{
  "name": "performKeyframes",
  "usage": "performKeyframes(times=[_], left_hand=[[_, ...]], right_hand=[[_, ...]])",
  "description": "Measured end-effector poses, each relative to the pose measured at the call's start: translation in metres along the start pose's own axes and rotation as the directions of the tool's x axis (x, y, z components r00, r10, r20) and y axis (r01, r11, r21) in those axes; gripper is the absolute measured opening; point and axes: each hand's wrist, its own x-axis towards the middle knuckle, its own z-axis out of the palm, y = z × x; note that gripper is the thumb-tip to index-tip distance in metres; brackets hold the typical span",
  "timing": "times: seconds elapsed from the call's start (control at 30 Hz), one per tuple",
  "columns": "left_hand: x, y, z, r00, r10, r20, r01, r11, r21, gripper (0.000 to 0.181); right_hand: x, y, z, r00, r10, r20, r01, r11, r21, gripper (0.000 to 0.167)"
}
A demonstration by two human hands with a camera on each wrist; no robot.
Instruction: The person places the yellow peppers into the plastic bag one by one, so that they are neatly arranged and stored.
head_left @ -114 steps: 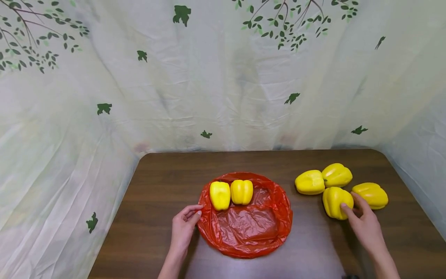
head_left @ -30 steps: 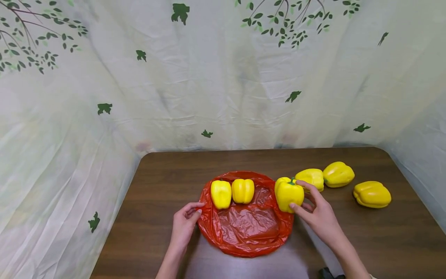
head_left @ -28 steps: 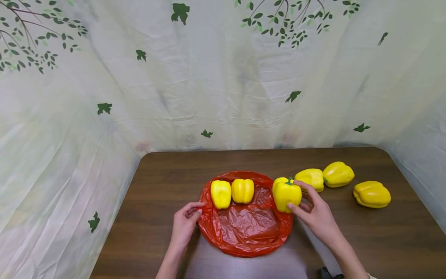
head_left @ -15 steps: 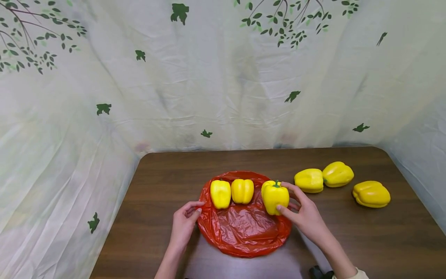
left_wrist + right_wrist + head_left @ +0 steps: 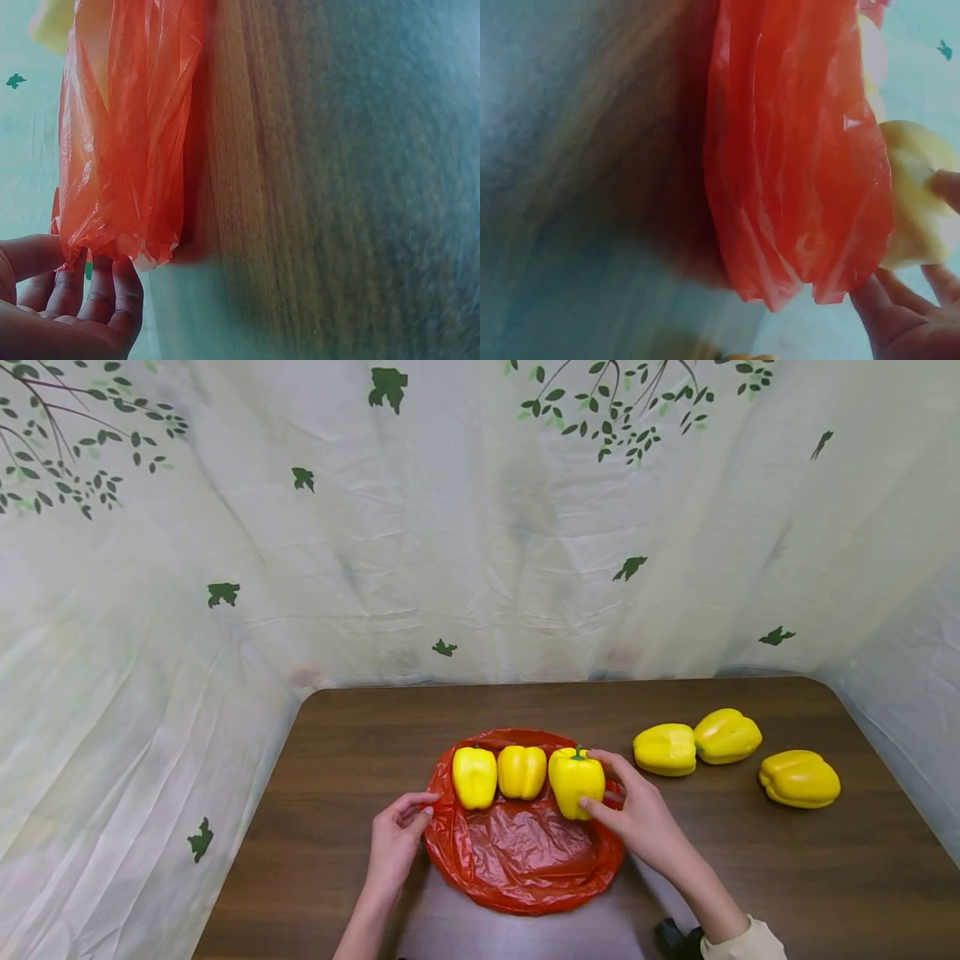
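- Moved since a second ago: one yellow pepper (image 5: 576,783), carried leftward in my right hand (image 5: 637,814) from the bag's right rim to just beside the pair already in the bag.
- Yellow peppers, six in all: one in hand; two in the bag, a left one (image 5: 474,778) and a middle one (image 5: 522,772); three on the table (image 5: 360,735), at right, two touching (image 5: 664,749) and one apart (image 5: 799,779).
- Held pepper: glossy, blocky, lobed, green stem uppermost, roughly upright. It is over the bag's right part; whether its base touches the plastic, I cannot tell.
- Red bag, one: thin, crinkled, shiny plastic, mouth spread in a rough circle (image 5: 532,852).
- Right hand, one: my thumb and fingers clamped on the held pepper.
- Left hand (image 5: 397,839), one: my thumb and fingers together, pinching the bag's left rim.
- Backdrop, one: pale cloth (image 5: 487,527), printed with green leaves.
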Motion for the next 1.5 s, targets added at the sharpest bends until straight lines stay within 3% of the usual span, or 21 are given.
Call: performKeyframes(times=[0.53,0.9,1.5], left_hand=[[0.001,-0.001,-0.003,1.000,-0.013,0.010,0.014,0.999,-0.043,0.022],[-0.002,0.001,-0.003,1.000,-0.010,0.007,0.010,0.999,-0.054,0.022],[-0.002,0.001,-0.004,1.000,-0.014,0.008,0.014,0.999,-0.046,0.022]], right_hand=[[0.012,0.005,0.007,0.998,0.048,0.040,-0.042,0.990,-0.134,0.063],[0.020,0.007,0.009,0.996,0.054,0.069,-0.035,0.966,-0.255,0.062],[0.031,0.004,0.013,0.995,0.102,0.022,-0.092,0.955,-0.283,0.062]])
